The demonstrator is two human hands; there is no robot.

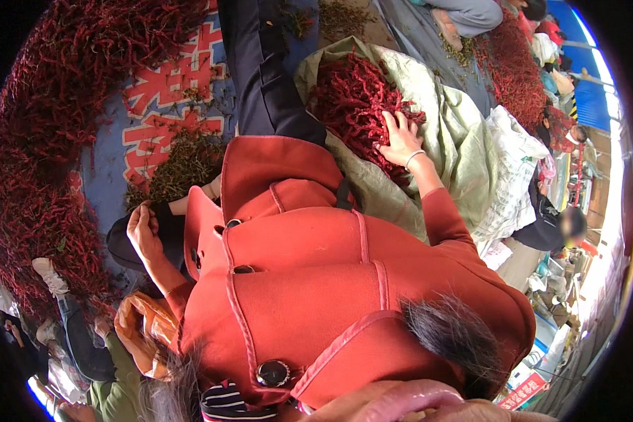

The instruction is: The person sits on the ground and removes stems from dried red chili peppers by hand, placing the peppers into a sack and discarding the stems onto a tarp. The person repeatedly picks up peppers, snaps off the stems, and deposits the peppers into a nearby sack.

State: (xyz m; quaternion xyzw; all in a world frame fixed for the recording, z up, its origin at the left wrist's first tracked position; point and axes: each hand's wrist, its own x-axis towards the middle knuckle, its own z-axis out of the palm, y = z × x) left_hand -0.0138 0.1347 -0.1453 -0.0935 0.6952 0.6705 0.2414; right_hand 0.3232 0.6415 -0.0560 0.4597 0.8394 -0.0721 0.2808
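Note:
Dried red chilli peppers (353, 100) fill the open mouth of a pale green woven sack. My right hand (402, 141), with a bracelet at the wrist, rests on them at the sack's right side, fingers spread; whether any pepper is gripped under the palm cannot be told. Over my dark shoe and lower leg is my left hand (144, 228), its fingertips pinched together with nothing clearly seen between them. Just beyond it lies a heap of greenish-brown stems (182, 162) on the blue printed sheet (103, 158). My outstretched leg in dark trousers lies left of the sack.
A large pile of red chilli peppers (37, 142) covers the left side. A white woven sack (511, 174) lies right of the green one. An orange bag (142, 332) is at lower left, near other seated people. More people and peppers are at upper right.

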